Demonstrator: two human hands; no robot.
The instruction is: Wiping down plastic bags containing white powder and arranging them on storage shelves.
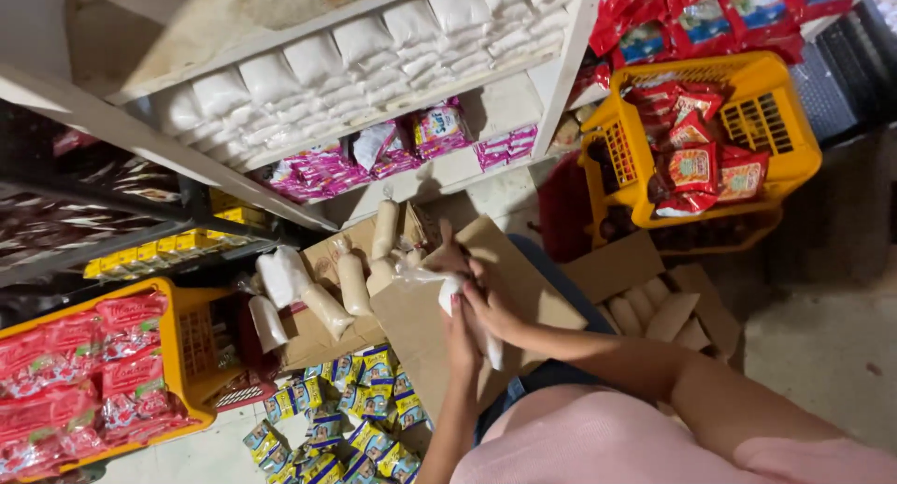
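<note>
Pink sleeve (607,442) nearest, bottom edge of view. Left hand (460,334) and right hand (491,302) raised together over a flattened cardboard box (523,278), both closed around one clear plastic bag of white powder (448,292); loose bag neck pulled up toward the left, white bulk partly hidden behind the fingers, so exact grip hard to make out. More filled bags (341,283) lying across a second open cardboard box (327,339) just left of the hands, some white, some cream. Blue and yellow sachets (346,428) strewn on the floor (187,456) below that box. Orange basket (187,353) of red packets at lower left, yellow basket (775,120) of red packets at upper right, well apart. White shelf (374,120) above, top row packed with white bags, pink packets (374,157) along its lower edge.
</note>
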